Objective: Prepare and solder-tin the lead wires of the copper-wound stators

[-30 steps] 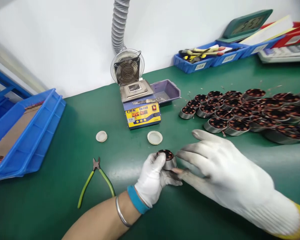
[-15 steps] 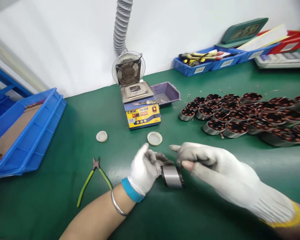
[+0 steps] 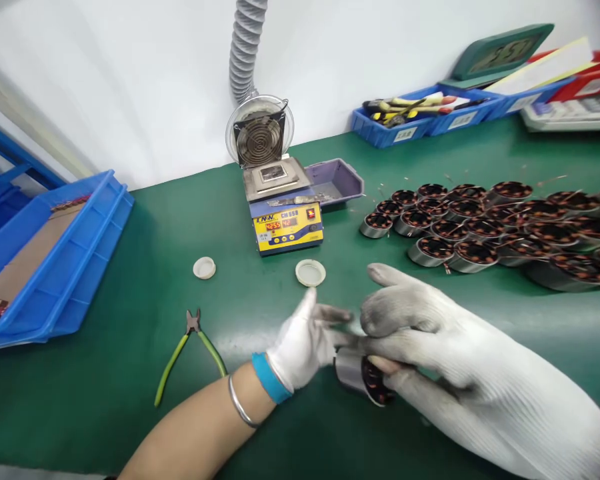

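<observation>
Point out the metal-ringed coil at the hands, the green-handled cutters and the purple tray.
Metal-ringed coil [image 3: 351, 369], head view: its silver side.
Green-handled cutters [image 3: 194, 325], head view: near the pivot.
Purple tray [image 3: 349, 180], head view: its right inner wall.

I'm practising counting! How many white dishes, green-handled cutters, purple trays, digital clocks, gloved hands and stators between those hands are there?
White dishes: 2
Green-handled cutters: 1
Purple tray: 1
Digital clock: 1
Gloved hands: 2
Stator between the hands: 1
Total: 8
</observation>
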`<state>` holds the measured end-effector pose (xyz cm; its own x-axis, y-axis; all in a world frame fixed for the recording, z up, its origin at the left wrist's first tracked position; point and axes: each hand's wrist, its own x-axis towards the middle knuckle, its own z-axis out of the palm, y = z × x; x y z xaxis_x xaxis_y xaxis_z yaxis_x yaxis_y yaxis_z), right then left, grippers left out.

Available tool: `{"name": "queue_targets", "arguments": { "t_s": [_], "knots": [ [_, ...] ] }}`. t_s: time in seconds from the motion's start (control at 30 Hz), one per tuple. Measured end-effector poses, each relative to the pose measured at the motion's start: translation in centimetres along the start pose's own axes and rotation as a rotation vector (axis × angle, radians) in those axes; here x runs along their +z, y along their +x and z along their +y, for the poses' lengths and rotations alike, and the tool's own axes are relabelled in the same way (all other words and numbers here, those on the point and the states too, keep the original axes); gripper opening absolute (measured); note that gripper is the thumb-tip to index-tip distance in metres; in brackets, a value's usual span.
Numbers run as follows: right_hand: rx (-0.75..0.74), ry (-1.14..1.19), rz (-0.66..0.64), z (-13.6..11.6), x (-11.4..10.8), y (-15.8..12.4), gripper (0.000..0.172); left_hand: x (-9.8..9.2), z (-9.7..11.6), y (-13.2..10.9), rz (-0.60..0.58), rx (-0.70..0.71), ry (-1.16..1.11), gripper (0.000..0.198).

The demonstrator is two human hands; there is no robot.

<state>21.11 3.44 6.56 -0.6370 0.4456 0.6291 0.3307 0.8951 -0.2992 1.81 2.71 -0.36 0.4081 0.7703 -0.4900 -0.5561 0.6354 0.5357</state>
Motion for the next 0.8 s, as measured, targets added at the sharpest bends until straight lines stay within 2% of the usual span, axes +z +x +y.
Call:
{"name": "queue_targets", "arguments": {
  "t_s": [0.07,0.1,0.13,0.2,0.3,0.37,0.43,0.47,0.53,0.6,0.7,0.8],
  "knots": [
    [0.005,-0.012,-0.039,0.2,0.0,0.0,0.021,0.1,-0.8,-0.2,-0.175,-0.227,0.171,0.055],
    [0.009,-0.013,-0.054,0.3,0.0,-0.1,0.019,0.1,-1.2,-0.4,-0.238,-0.269,0.245,0.051],
    [0.019,-0.008,-0.054,0.4,0.0,-0.2,0.018,0.2,-1.4,-0.7,-0.262,-0.248,0.295,0.046],
    [0.087,0.034,-0.010,0.9,0.0,-0.4,0.014,0.4,-1.8,-1.1,-0.176,-0.051,0.299,0.043],
    [0.343,0.188,0.135,2.0,-0.1,-0.9,0.015,0.6,-1.8,-1.3,-0.030,0.211,0.211,0.057],
    [0.518,0.300,0.281,3.1,-0.1,-1.5,0.018,0.6,-1.5,-1.3,0.007,0.271,0.137,0.058],
    [0.579,0.311,0.325,4.0,0.3,-1.9,0.022,0.6,-1.0,-1.4,0.010,0.230,0.053,0.050],
    [0.569,0.261,0.266,4.3,0.7,-2.1,0.020,0.5,-0.7,-1.4,0.006,0.194,0.008,0.046],
    [0.466,0.090,0.057,4.3,1.6,-2.4,0.016,0.5,-0.2,-1.5,0.001,0.129,-0.076,0.041],
    [0.287,-0.074,-0.074,4.0,2.5,-2.4,0.027,0.6,0.2,-1.7,0.009,0.094,-0.141,0.040],
    [0.017,-0.163,-0.062,3.7,3.1,-2.0,0.019,0.4,0.5,-1.9,0.016,0.073,-0.182,0.039],
    [-0.076,-0.184,-0.007,3.7,2.8,-1.6,0.018,0.0,0.5,-1.9,-0.021,0.072,-0.173,0.036]
  ]
}}
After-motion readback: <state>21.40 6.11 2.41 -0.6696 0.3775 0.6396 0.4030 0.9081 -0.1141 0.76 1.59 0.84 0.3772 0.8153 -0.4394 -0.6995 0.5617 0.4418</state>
